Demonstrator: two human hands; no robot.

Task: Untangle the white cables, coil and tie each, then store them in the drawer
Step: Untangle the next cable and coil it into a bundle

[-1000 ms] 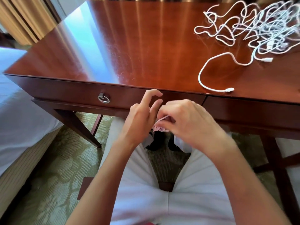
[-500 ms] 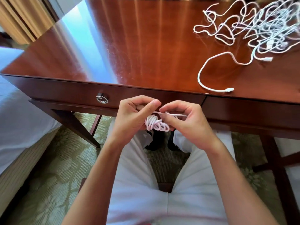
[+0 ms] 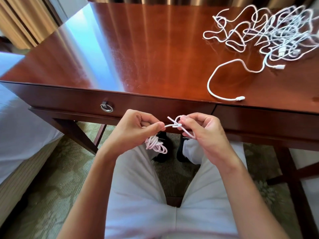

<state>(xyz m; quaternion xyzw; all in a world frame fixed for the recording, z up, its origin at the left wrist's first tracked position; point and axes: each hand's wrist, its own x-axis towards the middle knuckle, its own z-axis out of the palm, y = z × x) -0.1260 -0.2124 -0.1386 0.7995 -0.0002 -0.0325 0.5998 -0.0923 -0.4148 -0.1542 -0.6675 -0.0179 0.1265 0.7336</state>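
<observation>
Two bare hands work one thin white cable just below the front edge of the polished reddish-brown wooden tabletop, over the person's lap. The left hand has its fingers curled around the small coiled bundle of white cable, whose loops hang beneath the palm, while thumb and forefinger pinch the strand leading out of it. The right hand pinches the free tail of that same cable at a loose half-formed knot between the two hands, a short end sticking up and a loop trailing under the fingers.

By its look the cable is light, limp and smooth-skinned, with enough spring that the coil would likely open out if the left grip slackened. The knot probably slides rather than bites, so I would hold close to it on both sides and draw it snug gently, keeping strain off the plug ends.

Well apart on the far right of the tabletop lies the tangled heap of white cables, with one loose strand curving toward the near edge and ending in a small plug. Those are best lifted by a free end and teased out, not yanked. The dark wooden drawer with the metal ring pull sits closed, just left of the hands.
</observation>
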